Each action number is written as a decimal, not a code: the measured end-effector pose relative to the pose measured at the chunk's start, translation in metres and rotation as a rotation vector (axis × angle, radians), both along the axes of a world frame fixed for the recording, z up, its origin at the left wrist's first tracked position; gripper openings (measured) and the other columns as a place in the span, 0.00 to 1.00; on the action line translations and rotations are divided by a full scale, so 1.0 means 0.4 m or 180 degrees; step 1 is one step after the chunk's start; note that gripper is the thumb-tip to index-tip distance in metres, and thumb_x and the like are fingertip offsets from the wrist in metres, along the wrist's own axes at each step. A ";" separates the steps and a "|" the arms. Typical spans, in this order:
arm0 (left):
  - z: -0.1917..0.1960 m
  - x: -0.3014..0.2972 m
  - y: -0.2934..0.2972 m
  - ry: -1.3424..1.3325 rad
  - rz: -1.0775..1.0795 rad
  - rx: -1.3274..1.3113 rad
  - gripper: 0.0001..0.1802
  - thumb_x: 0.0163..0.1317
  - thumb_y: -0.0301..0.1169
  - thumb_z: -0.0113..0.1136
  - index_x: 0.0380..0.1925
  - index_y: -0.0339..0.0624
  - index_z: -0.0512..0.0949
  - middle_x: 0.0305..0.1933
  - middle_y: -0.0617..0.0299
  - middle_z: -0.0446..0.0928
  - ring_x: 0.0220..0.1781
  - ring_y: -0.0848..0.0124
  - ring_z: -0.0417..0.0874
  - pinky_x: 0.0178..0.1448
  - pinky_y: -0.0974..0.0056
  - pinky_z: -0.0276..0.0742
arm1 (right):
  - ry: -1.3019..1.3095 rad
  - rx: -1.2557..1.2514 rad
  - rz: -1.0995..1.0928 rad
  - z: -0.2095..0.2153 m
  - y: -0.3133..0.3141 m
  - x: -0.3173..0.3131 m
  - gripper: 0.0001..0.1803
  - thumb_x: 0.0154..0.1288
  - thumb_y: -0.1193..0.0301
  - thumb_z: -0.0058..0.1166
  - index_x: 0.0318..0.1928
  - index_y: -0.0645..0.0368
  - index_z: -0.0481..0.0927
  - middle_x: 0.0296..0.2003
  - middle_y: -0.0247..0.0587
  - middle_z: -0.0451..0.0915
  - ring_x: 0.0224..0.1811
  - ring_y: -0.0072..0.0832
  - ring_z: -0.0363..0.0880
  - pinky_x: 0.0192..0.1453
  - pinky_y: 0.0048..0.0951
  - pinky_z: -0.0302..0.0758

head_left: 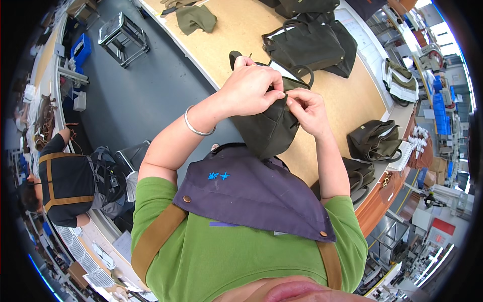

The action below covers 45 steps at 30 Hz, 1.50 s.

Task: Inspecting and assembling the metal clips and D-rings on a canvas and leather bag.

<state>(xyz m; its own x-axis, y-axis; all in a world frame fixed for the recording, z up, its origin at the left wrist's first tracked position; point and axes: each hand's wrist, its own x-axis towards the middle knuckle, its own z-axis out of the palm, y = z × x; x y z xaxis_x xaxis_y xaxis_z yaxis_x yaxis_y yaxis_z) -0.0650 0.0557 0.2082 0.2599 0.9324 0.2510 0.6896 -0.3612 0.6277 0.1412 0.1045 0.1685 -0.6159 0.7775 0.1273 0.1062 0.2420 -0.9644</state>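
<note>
A dark olive handbag [269, 126] with loop handles is held up at the near edge of the workbench, its lower part in front of my apron. My left hand [256, 85] pinches the bag's upper edge, fingers bent and closed. Right beside it, my right hand [308, 106] grips the same edge between thumb and forefinger. The fingertips of both hands almost meet there. Whatever small part lies between them is too small to make out. One handle [306, 75] arches up just beyond my right hand.
More dark handbags [312, 45] lie at the far side of the wooden workbench [332, 98]; others [375, 141] stand at the right. An olive fabric piece [196, 20] lies at the far left. On the floor stands a metal stool [121, 38]. A seated co-worker [68, 181] is at the left.
</note>
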 end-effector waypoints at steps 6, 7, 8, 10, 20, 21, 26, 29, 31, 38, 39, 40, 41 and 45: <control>-0.003 -0.007 0.001 -0.0134 -0.0029 0.0058 0.05 0.55 0.32 0.64 0.25 0.49 0.77 0.23 0.69 0.77 0.23 0.73 0.72 0.52 0.64 0.55 | 0.0084 -0.0156 -0.0027 0.008 -0.007 -0.008 0.04 0.61 0.79 0.57 0.36 0.65 0.83 0.25 0.25 0.75 0.23 0.08 0.65 0.25 0.16 0.61; -0.003 -0.007 0.001 -0.0153 -0.0027 0.0061 0.05 0.55 0.33 0.65 0.24 0.49 0.77 0.22 0.69 0.76 0.23 0.74 0.72 0.52 0.64 0.55 | 0.0088 -0.0202 -0.0029 0.008 -0.006 -0.008 0.04 0.61 0.79 0.57 0.36 0.65 0.83 0.25 0.25 0.75 0.23 0.08 0.64 0.25 0.16 0.60; -0.001 -0.008 0.002 -0.0147 -0.0023 0.0023 0.06 0.55 0.33 0.65 0.24 0.49 0.78 0.22 0.68 0.76 0.23 0.74 0.72 0.52 0.64 0.55 | 0.0093 -0.0219 -0.0026 0.006 -0.005 -0.008 0.04 0.61 0.79 0.57 0.36 0.65 0.83 0.25 0.25 0.75 0.23 0.08 0.65 0.25 0.16 0.60; 0.006 -0.009 0.001 -0.0136 -0.0009 -0.0051 0.06 0.55 0.34 0.65 0.24 0.48 0.78 0.20 0.68 0.76 0.23 0.74 0.72 0.52 0.64 0.55 | 0.0103 -0.0252 -0.0016 -0.001 -0.003 -0.008 0.04 0.61 0.79 0.57 0.36 0.65 0.83 0.25 0.25 0.75 0.23 0.08 0.65 0.25 0.16 0.60; 0.013 -0.007 0.004 -0.0100 0.0078 -0.0300 0.09 0.53 0.38 0.68 0.23 0.48 0.80 0.18 0.68 0.77 0.23 0.74 0.73 0.51 0.63 0.55 | 0.0151 0.0069 0.0021 0.010 -0.009 -0.008 0.03 0.61 0.79 0.57 0.34 0.65 0.82 0.24 0.26 0.74 0.22 0.09 0.64 0.24 0.17 0.60; 0.027 -0.007 0.007 -0.0044 0.0061 -0.0467 0.09 0.54 0.39 0.67 0.24 0.48 0.81 0.19 0.67 0.78 0.25 0.72 0.76 0.53 0.62 0.56 | 0.0152 0.0082 0.0033 0.010 -0.007 -0.008 0.03 0.61 0.79 0.57 0.34 0.65 0.82 0.24 0.26 0.74 0.22 0.09 0.64 0.24 0.17 0.60; 0.021 -0.012 0.009 -0.0175 0.0009 -0.0577 0.08 0.54 0.39 0.67 0.24 0.48 0.82 0.19 0.67 0.79 0.26 0.73 0.78 0.55 0.62 0.55 | 0.0159 0.0048 0.0025 0.006 -0.009 -0.008 0.03 0.61 0.79 0.57 0.34 0.66 0.82 0.24 0.26 0.74 0.22 0.09 0.65 0.24 0.17 0.61; 0.022 -0.014 0.013 -0.0160 0.0008 -0.0668 0.08 0.53 0.39 0.68 0.24 0.48 0.82 0.19 0.67 0.79 0.26 0.73 0.78 0.55 0.62 0.55 | 0.0104 -0.0003 -0.0007 0.009 -0.011 -0.009 0.03 0.61 0.79 0.57 0.34 0.66 0.82 0.24 0.26 0.74 0.22 0.10 0.65 0.25 0.18 0.61; 0.031 -0.016 0.015 -0.0132 -0.0005 -0.0763 0.08 0.53 0.39 0.68 0.24 0.49 0.83 0.19 0.67 0.79 0.26 0.74 0.78 0.55 0.62 0.55 | 0.0055 -0.0061 -0.0019 0.013 -0.013 -0.010 0.03 0.61 0.79 0.57 0.34 0.66 0.82 0.24 0.26 0.74 0.22 0.10 0.65 0.25 0.18 0.62; 0.022 -0.007 0.019 -0.0239 0.0036 -0.0462 0.08 0.52 0.34 0.71 0.21 0.46 0.81 0.15 0.70 0.76 0.19 0.79 0.71 0.48 0.67 0.56 | 0.0026 0.0304 0.0065 0.013 -0.004 -0.008 0.03 0.61 0.79 0.57 0.35 0.65 0.82 0.23 0.31 0.75 0.22 0.14 0.66 0.25 0.20 0.63; 0.026 -0.006 0.018 -0.0214 0.0053 -0.0521 0.08 0.52 0.34 0.71 0.22 0.46 0.81 0.18 0.70 0.77 0.21 0.79 0.72 0.49 0.67 0.55 | 0.0019 0.0346 0.0064 0.014 -0.005 -0.008 0.03 0.61 0.79 0.58 0.35 0.65 0.82 0.23 0.32 0.75 0.21 0.14 0.66 0.25 0.20 0.63; 0.028 -0.006 0.016 -0.0181 0.0068 -0.0584 0.08 0.52 0.35 0.71 0.22 0.47 0.81 0.20 0.70 0.79 0.24 0.79 0.73 0.50 0.66 0.55 | 0.0018 0.0382 0.0059 0.015 -0.007 -0.008 0.03 0.61 0.79 0.58 0.35 0.65 0.82 0.23 0.32 0.75 0.21 0.15 0.66 0.25 0.21 0.63; 0.023 -0.004 0.013 -0.0248 0.0126 -0.0415 0.08 0.53 0.35 0.70 0.23 0.47 0.82 0.23 0.71 0.80 0.27 0.79 0.74 0.52 0.65 0.54 | 0.0039 0.0374 0.0046 0.015 -0.009 -0.009 0.03 0.61 0.79 0.58 0.35 0.65 0.82 0.23 0.32 0.75 0.21 0.15 0.66 0.25 0.21 0.63; 0.018 -0.006 0.007 -0.0280 0.0047 -0.0255 0.05 0.56 0.36 0.68 0.28 0.50 0.84 0.31 0.73 0.81 0.35 0.79 0.75 0.57 0.62 0.51 | 0.0044 0.0492 0.0034 0.018 -0.011 -0.014 0.03 0.61 0.78 0.58 0.34 0.65 0.82 0.22 0.31 0.75 0.20 0.15 0.66 0.24 0.21 0.63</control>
